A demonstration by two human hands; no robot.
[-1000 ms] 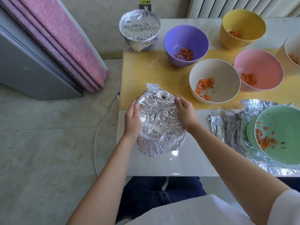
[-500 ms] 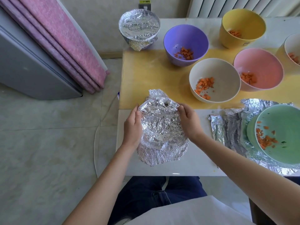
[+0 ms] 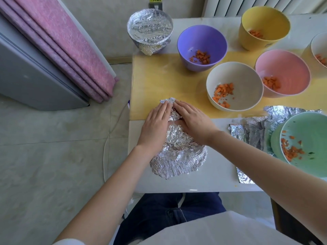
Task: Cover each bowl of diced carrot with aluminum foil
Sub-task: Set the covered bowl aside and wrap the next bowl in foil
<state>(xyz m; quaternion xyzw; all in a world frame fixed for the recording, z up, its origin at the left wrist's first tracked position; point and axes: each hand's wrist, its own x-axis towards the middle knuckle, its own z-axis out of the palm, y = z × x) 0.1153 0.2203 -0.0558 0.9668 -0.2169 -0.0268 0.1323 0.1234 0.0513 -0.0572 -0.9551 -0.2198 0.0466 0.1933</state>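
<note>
Table, near edge: six bowls uncovered, the green bowl sitting on a spare foil sheet. Capped bowl at the far corner, done. Second wrapped bowl nearly finished. Left hand and right hand, fingers flat, press foil at its far rim.

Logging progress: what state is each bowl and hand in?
Near bowl: foil-wrapped, under hands.
Far bowl: foil-covered.
Purple bowl: uncovered.
Yellow bowl: uncovered.
Cream bowl: uncovered.
Pink bowl: uncovered.
Right-edge bowl: uncovered.
Green bowl: uncovered, foil sheet beneath.
Left hand: flat, pressing near bowl.
Right hand: flat, pressing near bowl.
</note>
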